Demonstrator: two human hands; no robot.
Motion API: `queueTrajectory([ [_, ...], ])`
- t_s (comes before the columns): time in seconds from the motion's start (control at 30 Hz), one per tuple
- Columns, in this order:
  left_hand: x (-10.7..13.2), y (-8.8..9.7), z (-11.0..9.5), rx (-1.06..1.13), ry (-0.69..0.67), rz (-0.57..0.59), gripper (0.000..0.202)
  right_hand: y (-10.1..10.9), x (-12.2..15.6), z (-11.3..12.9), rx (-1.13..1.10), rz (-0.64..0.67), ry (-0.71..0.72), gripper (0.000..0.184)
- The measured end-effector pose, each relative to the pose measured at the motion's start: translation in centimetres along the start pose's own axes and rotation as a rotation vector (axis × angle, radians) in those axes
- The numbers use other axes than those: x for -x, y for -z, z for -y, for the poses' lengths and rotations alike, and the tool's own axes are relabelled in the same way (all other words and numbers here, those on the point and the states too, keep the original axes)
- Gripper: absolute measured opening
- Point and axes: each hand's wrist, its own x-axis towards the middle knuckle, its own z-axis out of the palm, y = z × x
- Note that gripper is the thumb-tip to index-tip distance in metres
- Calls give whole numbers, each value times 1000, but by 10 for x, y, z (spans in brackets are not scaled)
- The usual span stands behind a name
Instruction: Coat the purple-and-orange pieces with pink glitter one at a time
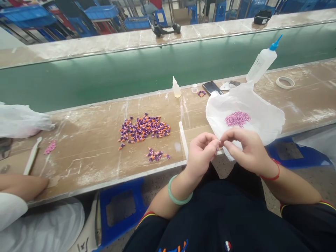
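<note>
My left hand (pixel 201 151) and my right hand (pixel 244 147) meet at the fingertips just in front of the bench edge. Both are pinched shut on something too small to make out. Right behind them lies a white plastic sheet (pixel 267 115) with a small heap of pink beads (pixel 237 118) on it. To the left on the bench lies a large pile of purple and orange pieces (pixel 144 128), with a smaller cluster (pixel 156 155) nearer the edge. A green bangle is on my left wrist, a red cord on my right.
A small glue bottle (pixel 176 88), a phone (pixel 212 87), a large blue-capped squeeze bottle (pixel 262 61) and a tape roll (pixel 285 82) stand along the back of the bench. A green conveyor belt (pixel 131 70) runs behind. Another person's arm (pixel 23 185) rests at the left.
</note>
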Motion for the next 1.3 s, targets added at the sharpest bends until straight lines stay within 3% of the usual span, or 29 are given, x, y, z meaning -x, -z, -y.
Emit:
queueTrajectory([
  [0.27, 4, -2, -7, -225, -123, -58, 17, -4, -2, 1, 158, 16, 106, 12],
  [0.47, 5, 0, -14, -272, -113, -97, 16, -11, -4, -1, 222, -5, 194, 14],
  [0.6, 4, 7, -13, -202, -87, -70, 17, -13, -8, 0, 204, 29, 171, 16],
  [0.7, 6, 20, -12, -88, -48, -74, 19, -9, -16, 0, 153, 138, 136, 17],
  [0.8, 13, 41, -10, -28, -41, -153, 23, -7, -28, -7, 177, 286, 115, 18],
  [1.0, 33, 83, 3, -147, -15, -247, 28, -25, -52, -28, 583, 679, 130, 23],
  [1.1, 38, 91, 7, -168, 19, -261, 29, -37, -61, -28, 744, 781, 188, 24],
  [1.3, 37, 89, 4, -160, 21, -252, 28, -52, -70, -21, 915, 884, 292, 27],
])
